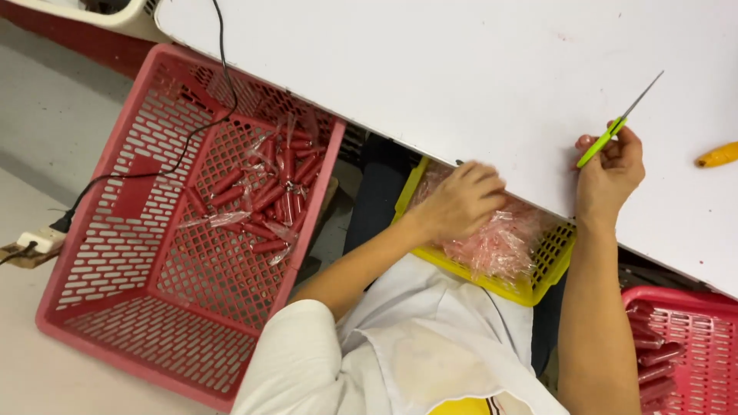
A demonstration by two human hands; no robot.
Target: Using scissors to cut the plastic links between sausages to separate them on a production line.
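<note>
Scissors (619, 121), green plastic handles and thin steel blades, sit in the right hand (610, 174); fingers are through the loops and clenched around them, blades pointing toward 1 o'clock over the white tabletop (461, 69). The blades look nearly closed, but the tip is too thin to read well.

Left hand (460, 201) is at 9 o'clock of the right one, knuckles up, fingers curled down into a yellow basket (530, 288) on the lap. The fingertips are buried in crinkly clear wrappers (500, 242) with a pink-red cast, so whether they are pinching anything I cannot tell. The table edge hides the far half of this basket.

Red plastic crate (131, 253), open lattice walls and floor, stands on the floor at 9 o'clock of the left hand. Short red sticks in glossy clear sleeves (269, 192) lie heaped in its far corner. A black cord (192, 134) runs across its rim to a white plug block (38, 240) at the left edge.

A second red crate (692, 338) at 5 o'clock, cut off by the frame, holds more red sticks. A yellow-orange object (718, 156) lies on the tabletop at 3 o'clock, partly cut off, kind unclear. White sleeves and apron fill the bottom centre.
</note>
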